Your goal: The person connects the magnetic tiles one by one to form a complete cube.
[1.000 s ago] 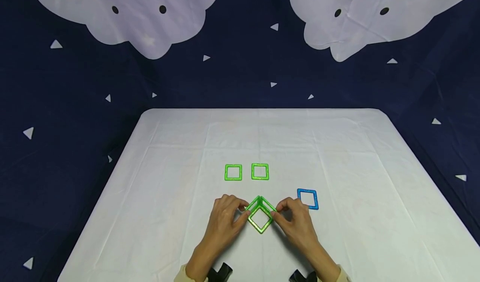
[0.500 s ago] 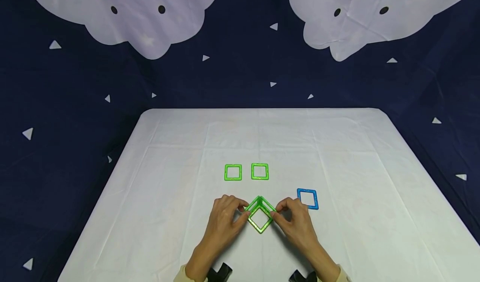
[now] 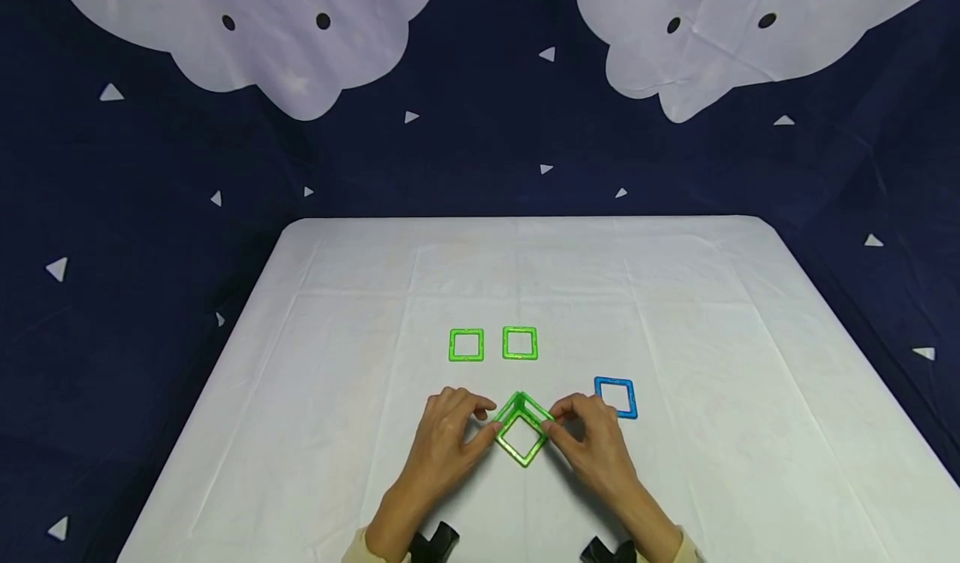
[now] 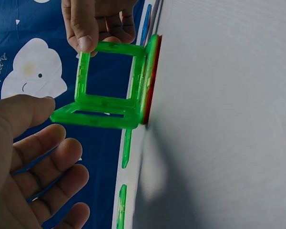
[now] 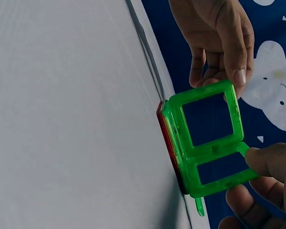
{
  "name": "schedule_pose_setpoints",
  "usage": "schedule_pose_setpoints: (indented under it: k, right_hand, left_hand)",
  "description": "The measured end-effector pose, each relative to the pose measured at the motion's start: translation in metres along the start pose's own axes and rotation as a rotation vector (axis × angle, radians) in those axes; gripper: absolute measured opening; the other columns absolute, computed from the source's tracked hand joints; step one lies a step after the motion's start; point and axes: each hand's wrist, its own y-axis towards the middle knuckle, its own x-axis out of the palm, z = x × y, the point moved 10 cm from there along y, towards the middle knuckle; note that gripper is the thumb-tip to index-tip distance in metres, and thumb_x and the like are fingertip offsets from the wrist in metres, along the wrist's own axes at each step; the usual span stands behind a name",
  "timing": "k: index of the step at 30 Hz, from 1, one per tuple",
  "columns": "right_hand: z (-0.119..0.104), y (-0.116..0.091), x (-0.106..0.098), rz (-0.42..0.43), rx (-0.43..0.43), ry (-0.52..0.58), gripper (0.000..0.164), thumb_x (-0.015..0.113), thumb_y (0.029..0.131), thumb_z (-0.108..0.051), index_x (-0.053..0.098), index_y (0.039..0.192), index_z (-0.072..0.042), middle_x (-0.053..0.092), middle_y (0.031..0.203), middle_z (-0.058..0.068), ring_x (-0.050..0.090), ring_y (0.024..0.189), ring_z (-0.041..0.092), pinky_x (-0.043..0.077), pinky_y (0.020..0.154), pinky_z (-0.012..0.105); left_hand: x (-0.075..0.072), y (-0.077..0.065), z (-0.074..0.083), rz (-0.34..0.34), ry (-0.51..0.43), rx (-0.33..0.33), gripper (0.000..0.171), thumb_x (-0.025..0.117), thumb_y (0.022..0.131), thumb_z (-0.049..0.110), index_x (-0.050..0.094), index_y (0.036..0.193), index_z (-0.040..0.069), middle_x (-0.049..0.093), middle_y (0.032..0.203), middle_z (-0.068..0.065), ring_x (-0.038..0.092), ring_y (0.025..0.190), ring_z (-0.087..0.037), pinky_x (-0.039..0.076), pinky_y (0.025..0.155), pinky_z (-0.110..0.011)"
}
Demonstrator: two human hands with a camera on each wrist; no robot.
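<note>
Near the front of the table, two green square magnetic tiles stand upright as a corner on a flat green tile [image 3: 511, 453]. A red tile edge [image 5: 170, 148] lies under that base. My left hand [image 3: 448, 442] has its thumb at the outer edge of the left upright tile [image 4: 95, 123], its fingers spread just off it in the left wrist view. My right hand [image 3: 596, 442] pinches the outer edge of the right upright tile [image 4: 81, 78] between thumb and forefinger. Close behind the right hand lies a blue square tile [image 3: 633, 399], partly covered by its knuckles.
Two loose green tiles [image 3: 467, 359] [image 3: 520, 357] lie flat side by side beyond the structure. A white cloth covers the table [image 3: 517, 255]. Behind it hangs a dark blue curtain [image 3: 480, 146] with clouds and small triangles. Black wrist mounts [image 3: 435, 544] show at the bottom edge.
The left forefinger has come slightly away from the left upright tile, loosening its pinch. The structure has shifted very slightly to the right. The right hand holds nearly the same place.
</note>
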Motion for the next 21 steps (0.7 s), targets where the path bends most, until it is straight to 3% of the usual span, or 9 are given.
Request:
schedule_pose_setpoints:
  k: [10,21]
  right_hand:
    - [0.001,0.011,-0.001,-0.038,-0.039,-0.029,0.022,0.079,0.071,-0.012,0.062,0.082,-0.021,0.061,0.072,-0.015,0.049,0.072,0.007,0.03,0.075,0.027]
    - [0.0,0.019,0.001,-0.076,-0.082,-0.025,0.02,0.078,0.072,-0.012,0.063,0.083,-0.021,0.062,0.076,-0.017,0.052,0.074,0.01,0.03,0.079,0.027]
  left_hand:
    - [0.002,0.006,0.002,-0.116,-0.047,0.028,0.024,0.075,0.079,0.026,0.067,0.1,0.018,0.062,0.086,0.008,0.051,0.083,-0.006,0.04,0.076,-0.027]
    - [0.01,0.008,0.008,-0.202,-0.108,0.083,0.039,0.073,0.08,0.035,0.063,0.112,0.014,0.064,0.1,0.002,0.049,0.09,-0.007,0.041,0.082,-0.028]
